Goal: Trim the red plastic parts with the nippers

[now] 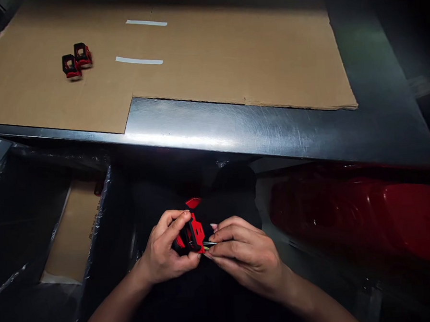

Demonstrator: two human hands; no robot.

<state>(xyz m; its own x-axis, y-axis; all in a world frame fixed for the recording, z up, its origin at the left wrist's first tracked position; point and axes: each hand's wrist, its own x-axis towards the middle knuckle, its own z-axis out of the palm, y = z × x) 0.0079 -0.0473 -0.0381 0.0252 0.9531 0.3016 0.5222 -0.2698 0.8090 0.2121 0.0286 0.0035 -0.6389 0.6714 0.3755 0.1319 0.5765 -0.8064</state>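
My left hand (165, 250) is closed around a red and black plastic part (197, 233), with the fingers over its top and the thumb beneath. The part's red face is turned toward my right hand (244, 250). That hand pinches a thin, light metal tool (210, 243), whose tip meets the red face near its lower edge. A bit of yellow shows beside the tip; its kind is unclear. Two similar red and black parts, a nearer one (70, 66) and a farther one (83, 54), touch each other on the cardboard at the upper left.
A cardboard sheet (231, 59) with two white strips, one far (146, 23) and one near (139, 61), covers much of the metal table (206, 125). Below left stands a dark plastic-lined bin (107, 205) with cardboard inside. Large glossy red objects (347, 211) lie at right.
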